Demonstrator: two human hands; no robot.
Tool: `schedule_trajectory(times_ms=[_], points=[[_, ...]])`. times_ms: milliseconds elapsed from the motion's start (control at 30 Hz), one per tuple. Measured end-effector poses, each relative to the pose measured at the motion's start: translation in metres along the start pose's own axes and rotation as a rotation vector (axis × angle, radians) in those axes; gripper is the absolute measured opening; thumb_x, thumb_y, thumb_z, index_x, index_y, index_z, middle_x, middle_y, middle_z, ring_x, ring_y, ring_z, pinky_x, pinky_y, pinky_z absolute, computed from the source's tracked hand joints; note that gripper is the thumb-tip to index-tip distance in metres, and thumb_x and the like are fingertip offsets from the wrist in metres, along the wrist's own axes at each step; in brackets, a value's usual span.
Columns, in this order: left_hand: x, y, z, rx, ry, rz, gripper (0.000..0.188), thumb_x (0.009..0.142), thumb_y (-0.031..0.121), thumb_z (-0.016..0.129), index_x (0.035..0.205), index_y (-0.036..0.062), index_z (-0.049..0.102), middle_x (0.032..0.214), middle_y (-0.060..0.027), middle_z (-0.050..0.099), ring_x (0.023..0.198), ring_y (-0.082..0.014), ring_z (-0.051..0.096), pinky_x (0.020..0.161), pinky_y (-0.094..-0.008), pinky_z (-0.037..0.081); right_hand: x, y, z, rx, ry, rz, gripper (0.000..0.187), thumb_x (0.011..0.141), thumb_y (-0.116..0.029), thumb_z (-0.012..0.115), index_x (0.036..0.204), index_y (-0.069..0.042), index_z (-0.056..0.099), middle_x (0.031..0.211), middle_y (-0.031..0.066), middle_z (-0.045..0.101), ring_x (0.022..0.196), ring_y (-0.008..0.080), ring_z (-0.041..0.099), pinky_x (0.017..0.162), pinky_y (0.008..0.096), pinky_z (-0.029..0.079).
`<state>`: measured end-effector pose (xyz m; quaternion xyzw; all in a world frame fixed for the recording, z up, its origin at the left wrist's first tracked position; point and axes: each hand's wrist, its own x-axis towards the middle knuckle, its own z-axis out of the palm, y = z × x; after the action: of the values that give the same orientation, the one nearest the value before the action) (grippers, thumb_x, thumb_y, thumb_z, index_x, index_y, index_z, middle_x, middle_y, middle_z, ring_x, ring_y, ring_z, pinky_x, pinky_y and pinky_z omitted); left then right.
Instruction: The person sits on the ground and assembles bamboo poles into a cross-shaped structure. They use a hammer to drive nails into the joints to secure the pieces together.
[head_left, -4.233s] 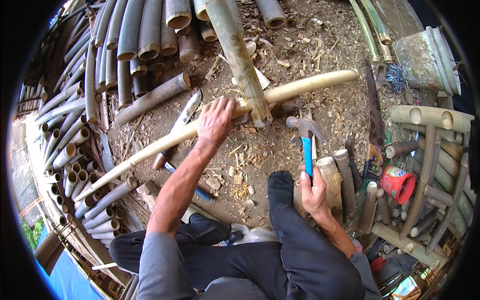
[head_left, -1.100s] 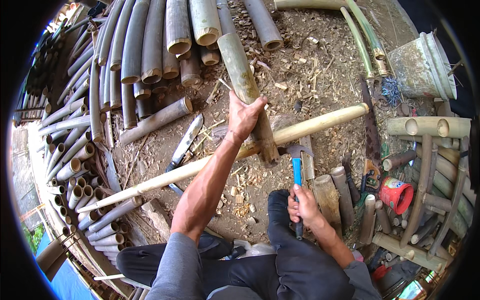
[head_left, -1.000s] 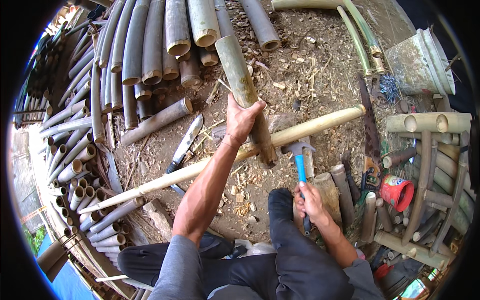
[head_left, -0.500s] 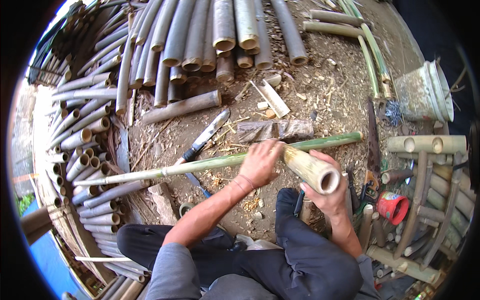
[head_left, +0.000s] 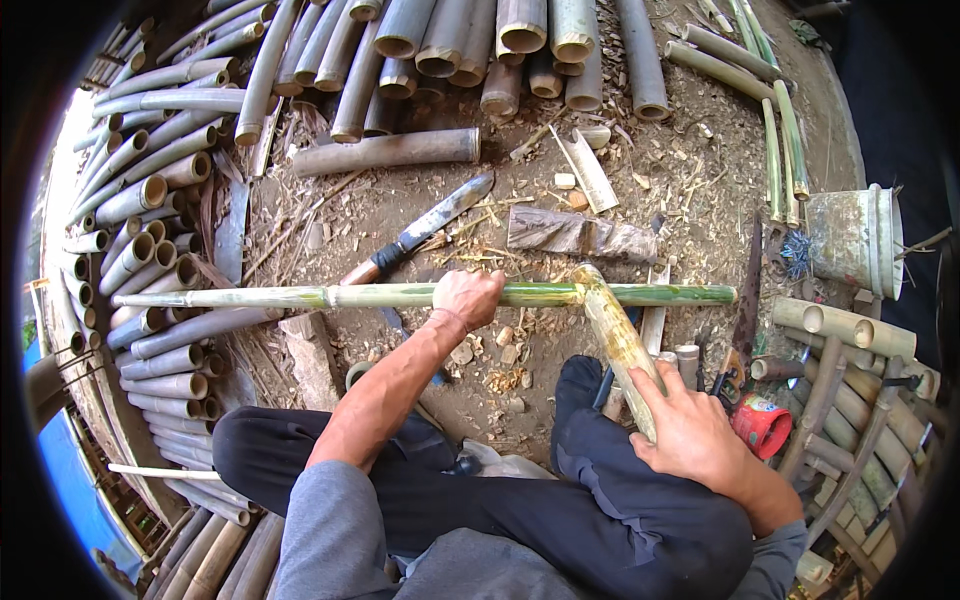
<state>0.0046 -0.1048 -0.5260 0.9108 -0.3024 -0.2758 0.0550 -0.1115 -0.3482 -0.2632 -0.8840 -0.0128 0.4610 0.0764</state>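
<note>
A long, thin green bamboo pole lies crosswise in front of me, its paler end at the left and its green end at the right. My left hand is closed round the pole near its middle. My right hand grips the near end of a short, thick bamboo tube, yellowish with brown patches. The tube slants away over my bent leg, and its far end meets the pole from above. Whether that end is joined to the pole, I cannot tell.
A large knife and a dark wood block lie beyond the pole. Thick grey bamboo tubes are stacked ahead and at the left. At the right are a handsaw, a red container, a dirty white bucket and a bamboo rack.
The tube has swung so its far end meets the pole, and my right hand has lowered with it. My left hand has moved left and now grips the pole. The view has shifted.
</note>
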Motion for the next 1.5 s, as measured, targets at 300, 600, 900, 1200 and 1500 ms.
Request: schedule_trajectory(times_ms=[300, 600, 900, 1200, 1500], points=[[-0.002, -0.009, 0.001, -0.039, 0.073, 0.051, 0.011, 0.092, 0.019, 0.054, 0.096, 0.0092, 0.056, 0.078, -0.0116, 0.067, 0.067, -0.0285, 0.069, 0.056, -0.0433, 0.054, 0.011, 0.051, 0.021, 0.514, 0.088, -0.219, 0.078, 0.074, -0.014, 0.072, 0.143, -0.001, 0.037, 0.142, 0.0253, 0.034, 0.136, 0.0392, 0.037, 0.109, 0.0394, 0.034], [-0.014, 0.014, -0.051, -0.111, 0.132, -0.047, 0.025, 0.08, 0.015, 0.065, 0.102, 0.0047, 0.057, 0.091, -0.0145, 0.067, 0.084, -0.0292, 0.069, 0.074, -0.042, 0.055, -0.015, 0.06, 0.081, 1.677, -0.162, 0.133, 0.088, 0.079, -0.008, 0.077, 0.148, 0.0, 0.023, 0.129, 0.017, 0.051, 0.086, 0.0216, 0.067, 0.074, 0.0337, 0.057], [-0.023, -0.007, -0.23, -0.053, 0.228, 0.127, 0.023, 0.069, 0.018, 0.066, 0.089, 0.0068, 0.065, 0.086, -0.017, 0.069, 0.085, -0.0372, 0.067, 0.078, -0.0474, 0.054, 0.034, 0.052, 0.122, 1.134, 0.673, -0.34, 0.085, 0.076, -0.019, 0.077, 0.143, 0.003, 0.03, 0.127, 0.0164, 0.051, 0.116, 0.024, 0.052, 0.102, 0.0348, 0.041], [-0.089, -0.022, -0.246, -0.044, 0.572, 0.17, 0.03, 0.063, 0.014, 0.07, 0.091, 0.0044, 0.063, 0.088, -0.0135, 0.064, 0.085, -0.0353, 0.066, 0.076, -0.0444, 0.054, 0.043, 0.016, 0.09, 1.646, 0.155, -0.641, 0.063, 0.073, -0.016, 0.079, 0.125, -0.001, 0.049, 0.101, 0.0094, 0.063, 0.087, 0.0175, 0.064, 0.079, 0.0331, 0.054], [-0.095, -0.028, -0.241, 0.038, 0.657, -0.037, 0.022, 0.064, 0.016, 0.072, 0.084, 0.0098, 0.064, 0.083, -0.0083, 0.064, 0.078, -0.0317, 0.066, 0.07, -0.042, 0.053, 0.071, -0.015, 0.108, 1.514, 0.343, -0.776, 0.076, 0.071, -0.026, 0.081, 0.133, 0.003, 0.046, 0.111, 0.0096, 0.058, 0.1, 0.0189, 0.057, 0.089, 0.0338, 0.046]])
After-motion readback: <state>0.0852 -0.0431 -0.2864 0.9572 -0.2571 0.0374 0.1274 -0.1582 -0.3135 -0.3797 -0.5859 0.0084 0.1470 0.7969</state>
